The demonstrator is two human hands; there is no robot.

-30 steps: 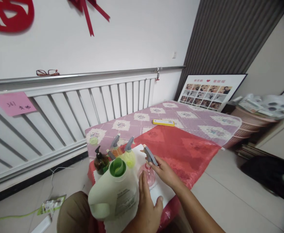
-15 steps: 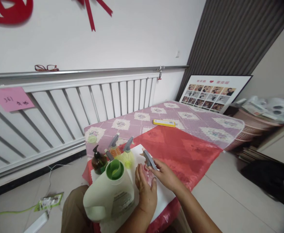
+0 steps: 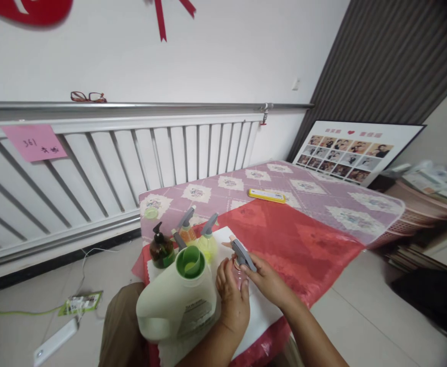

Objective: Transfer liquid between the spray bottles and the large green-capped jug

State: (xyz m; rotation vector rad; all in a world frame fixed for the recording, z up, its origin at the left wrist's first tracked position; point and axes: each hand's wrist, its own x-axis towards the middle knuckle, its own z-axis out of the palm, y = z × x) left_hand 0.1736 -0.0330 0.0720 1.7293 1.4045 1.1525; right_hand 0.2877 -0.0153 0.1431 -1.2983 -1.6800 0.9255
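Note:
A small pink spray bottle [image 3: 240,278] with a grey trigger head [image 3: 242,254] stands between my hands over the white sheet [image 3: 259,318]. Fingers of my left hand [image 3: 233,293] wrap round its clear pink body. At the neck, my right hand [image 3: 265,275] grips the grey trigger head, which sits on the bottle; I cannot tell how tightly it is seated. Left of my hands is a large pale green jug [image 3: 177,306] with an open green mouth. Behind it are a yellow spray bottle [image 3: 208,247], an orange spray bottle [image 3: 187,233] and a brown pump bottle [image 3: 161,250].
Red cloth [image 3: 284,239] covers the near part of the table, over a purple patterned tablecloth [image 3: 242,196]. A yellow box [image 3: 266,195] lies farther back. A green cap [image 3: 151,213] rests at the left corner. The radiator [image 3: 177,158] runs behind.
The whole view has shifted, so everything appears farther right. Both hands stay on the pink spray bottle, with the right hand's fingers slightly repositioned at the trigger head.

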